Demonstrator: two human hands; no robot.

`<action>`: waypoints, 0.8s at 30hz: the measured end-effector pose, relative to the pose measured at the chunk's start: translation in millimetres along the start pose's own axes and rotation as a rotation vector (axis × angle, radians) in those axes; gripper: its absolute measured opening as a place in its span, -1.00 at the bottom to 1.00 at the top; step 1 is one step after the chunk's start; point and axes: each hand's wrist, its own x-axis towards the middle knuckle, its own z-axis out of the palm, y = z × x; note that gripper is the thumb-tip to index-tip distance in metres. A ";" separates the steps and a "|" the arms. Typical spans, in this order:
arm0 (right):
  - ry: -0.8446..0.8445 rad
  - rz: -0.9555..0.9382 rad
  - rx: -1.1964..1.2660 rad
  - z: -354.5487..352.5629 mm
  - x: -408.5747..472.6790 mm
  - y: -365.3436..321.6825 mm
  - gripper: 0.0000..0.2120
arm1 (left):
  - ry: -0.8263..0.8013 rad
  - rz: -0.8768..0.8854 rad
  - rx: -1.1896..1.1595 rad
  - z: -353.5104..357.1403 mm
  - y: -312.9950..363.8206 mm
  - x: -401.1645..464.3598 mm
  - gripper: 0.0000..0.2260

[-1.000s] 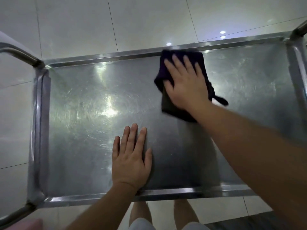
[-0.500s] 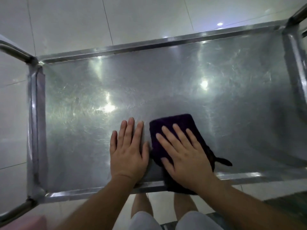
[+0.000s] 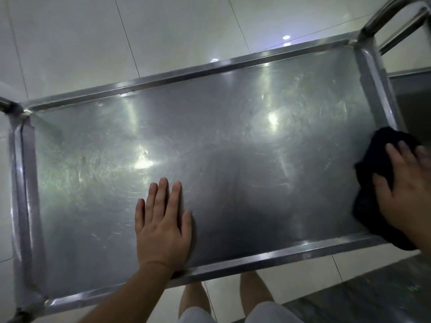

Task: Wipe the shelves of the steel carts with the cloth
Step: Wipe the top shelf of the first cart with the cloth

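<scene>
The top shelf (image 3: 233, 127) of a steel cart fills the view, scratched and shiny, with a raised rim all round. My left hand (image 3: 163, 220) lies flat on the shelf near the front rim, fingers together, holding nothing. My right hand (image 3: 405, 187) presses a dark purple cloth (image 3: 370, 183) onto the shelf at its right end, close to the right rim and overlapping the front rim. Part of the hand runs off the frame's right edge.
The cart's tubular handle (image 3: 391, 15) rises at the back right corner; another tube end (image 3: 7, 106) shows at the back left. A second steel surface (image 3: 415, 89) lies just beyond the right rim. Pale floor tiles (image 3: 163, 31) surround the cart; my legs (image 3: 224, 297) stand below the front rim.
My right hand slid the cloth from the far rim down to the front middle, then across to the shelf's right end. My left hand stayed flat in place. The view shifted left.
</scene>
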 end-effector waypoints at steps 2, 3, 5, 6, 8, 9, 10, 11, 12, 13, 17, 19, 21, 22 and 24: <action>0.053 0.031 0.008 -5.1 21.9 -14.0 -0.37 | 0.010 0.003 0.002 0.4 0.6 -0.5 -0.40; 0.065 0.026 0.015 -7.5 37.7 -22.2 -0.37 | 0.017 0.005 0.003 0.6 1.0 -1.4 -0.41; 0.077 -0.009 0.027 -14.2 78.9 -39.0 -0.39 | 0.033 0.008 0.005 1.5 0.9 -1.3 -0.41; 0.078 -0.024 0.037 -18.1 103.1 -48.2 -0.39 | 0.036 0.008 0.009 2.0 1.0 -0.9 -0.41; 0.078 -0.030 0.078 -25.6 152.2 -73.5 -0.39 | 0.040 0.009 0.016 2.7 1.0 -0.1 -0.41; 0.088 -0.029 0.098 -27.9 173.4 -89.9 -0.38 | 0.041 0.008 0.017 3.2 1.2 -0.2 -0.41; 0.104 -0.027 0.115 -29.1 190.9 -107.9 -0.37 | 0.041 0.008 0.019 3.4 1.4 -0.2 -0.41; 0.122 -0.021 0.130 -29.4 204.4 -126.5 -0.35 | 0.043 0.007 0.019 3.7 1.7 0.1 -0.41; 0.134 -0.006 0.149 -29.0 215.1 -144.6 -0.35 | 0.045 0.006 0.018 3.7 2.1 0.7 -0.41; 0.134 0.016 0.168 -27.9 222.5 -161.6 -0.34 | 0.044 0.004 0.017 3.9 2.3 1.3 -0.41; 0.069 -0.083 0.157 -20.7 209.0 -232.5 -0.35 | 0.046 0.002 0.013 4.8 1.6 1.6 -0.41; 0.022 -0.287 0.105 -9.4 173.6 -266.0 -0.34 | 0.042 0.006 0.011 4.2 1.8 1.2 -0.40; -0.023 -0.476 0.062 3.8 125.6 -293.4 -0.33 | 0.045 -0.004 0.000 4.2 1.8 0.5 -0.41; -0.042 -0.549 0.050 10.8 98.4 -301.2 -0.34 | 0.045 -0.009 -0.005 4.4 1.6 0.7 -0.41; -0.073 -0.654 0.044 24.9 41.4 -300.9 -0.37 | 0.038 -0.016 -0.009 3.4 1.2 1.1 -0.41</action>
